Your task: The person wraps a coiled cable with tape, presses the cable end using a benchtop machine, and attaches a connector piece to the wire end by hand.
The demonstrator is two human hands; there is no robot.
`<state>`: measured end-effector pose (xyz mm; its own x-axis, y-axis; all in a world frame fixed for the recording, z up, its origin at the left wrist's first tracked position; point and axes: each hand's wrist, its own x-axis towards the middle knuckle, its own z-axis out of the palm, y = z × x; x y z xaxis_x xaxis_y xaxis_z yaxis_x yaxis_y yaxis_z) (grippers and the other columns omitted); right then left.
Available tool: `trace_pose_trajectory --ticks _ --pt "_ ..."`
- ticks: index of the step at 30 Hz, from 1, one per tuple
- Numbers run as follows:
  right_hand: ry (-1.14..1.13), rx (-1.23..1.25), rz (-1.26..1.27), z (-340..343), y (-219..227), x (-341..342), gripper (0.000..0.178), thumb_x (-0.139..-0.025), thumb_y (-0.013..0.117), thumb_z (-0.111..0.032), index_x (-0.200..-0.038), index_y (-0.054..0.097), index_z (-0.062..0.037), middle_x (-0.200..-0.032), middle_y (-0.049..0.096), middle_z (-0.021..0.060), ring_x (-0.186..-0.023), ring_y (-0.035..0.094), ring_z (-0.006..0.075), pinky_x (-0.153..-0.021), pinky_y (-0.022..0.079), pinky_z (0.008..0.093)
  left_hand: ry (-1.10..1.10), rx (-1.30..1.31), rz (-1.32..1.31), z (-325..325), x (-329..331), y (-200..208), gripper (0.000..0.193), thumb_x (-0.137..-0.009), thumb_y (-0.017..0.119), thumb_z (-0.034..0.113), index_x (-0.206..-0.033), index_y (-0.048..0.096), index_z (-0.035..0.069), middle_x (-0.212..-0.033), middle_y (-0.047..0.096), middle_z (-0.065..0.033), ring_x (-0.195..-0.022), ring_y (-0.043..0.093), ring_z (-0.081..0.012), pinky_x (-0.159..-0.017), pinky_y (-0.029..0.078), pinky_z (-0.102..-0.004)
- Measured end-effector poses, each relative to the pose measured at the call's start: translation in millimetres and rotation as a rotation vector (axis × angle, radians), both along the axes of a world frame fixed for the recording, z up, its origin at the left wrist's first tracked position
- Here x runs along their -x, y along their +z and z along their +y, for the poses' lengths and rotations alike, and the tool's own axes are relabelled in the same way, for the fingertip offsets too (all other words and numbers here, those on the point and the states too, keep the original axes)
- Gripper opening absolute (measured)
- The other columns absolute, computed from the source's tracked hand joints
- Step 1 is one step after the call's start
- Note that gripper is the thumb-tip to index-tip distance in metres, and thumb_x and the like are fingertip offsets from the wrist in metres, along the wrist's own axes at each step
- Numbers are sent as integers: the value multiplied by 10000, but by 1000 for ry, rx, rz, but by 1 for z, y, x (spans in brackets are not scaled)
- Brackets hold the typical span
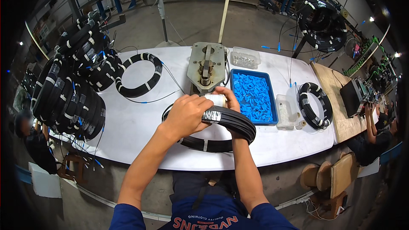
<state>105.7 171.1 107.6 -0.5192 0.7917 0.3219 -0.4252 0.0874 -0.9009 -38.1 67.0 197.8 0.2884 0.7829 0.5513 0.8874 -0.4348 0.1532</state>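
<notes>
A coil of black cable [232,120] is tilted up at the near middle of the table, with a clear shiny wrap and a white tape band on it. My left hand [187,113] is closed around its upper left part, fingers over the top. Beyond the upper rim, my right hand [230,99] curls round a white roll of tape [216,99]; its wrist passes behind the coil, which hides part of the palm. Just past my hands stands a metal bench press [206,68] with a spring.
A blue tray [276,113] of small blue pieces sits at right, beside clear plastic boxes [245,58]. Another coil [315,105] lies farther right, one [120,83] lies left, and stacked coils [87,115] crowd the left edge. People sit at both sides.
</notes>
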Motion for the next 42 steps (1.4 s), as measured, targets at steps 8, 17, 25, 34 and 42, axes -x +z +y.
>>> trace_pose_trajectory --ticks 8,17,25,34,42 --pt "-60 -36 361 4 -5 7 490 -722 804 24 -1136 543 -11 -1190 598 178 -1109 601 243 -1004 493 377 27 93 -380 -12 -14 16 377 -840 703 295 -1035 562 5 -881 632 -176 -793 638 -358 -735 519 -408" --pt "42 -4 445 4 -8 7 540 -668 849 -2 -1114 545 -16 -1196 593 184 -1153 587 293 -1030 466 421 275 407 -551 2 -9 23 444 -869 647 323 -1147 537 -5 -890 665 -216 -823 658 -347 -761 507 -403" --pt "-40 -150 309 10 -9 7 604 -738 779 17 -1257 480 -64 -1271 553 133 -1219 519 255 -1058 414 382 252 492 -664 20 1 7 461 -887 639 355 -1147 625 -25 -891 690 -202 -780 673 -245 -712 513 -345" --pt "-313 -801 -748 -54 -14 -42 964 -786 759 -353 -1481 216 36 -1535 144 287 -1350 341 418 -1096 317 465 227 319 -737 17 -9 6 460 -966 558 365 -1185 564 -39 -883 681 -198 -704 663 -238 -672 510 -356" --pt "-27 -200 -488 -41 91 -105 590 -750 827 -197 -1250 583 0 -965 635 50 -777 617 106 -659 492 243 211 298 -699 18 -6 3 465 -994 508 375 -1231 527 -25 -909 680 -217 -723 669 -283 -689 510 -374"
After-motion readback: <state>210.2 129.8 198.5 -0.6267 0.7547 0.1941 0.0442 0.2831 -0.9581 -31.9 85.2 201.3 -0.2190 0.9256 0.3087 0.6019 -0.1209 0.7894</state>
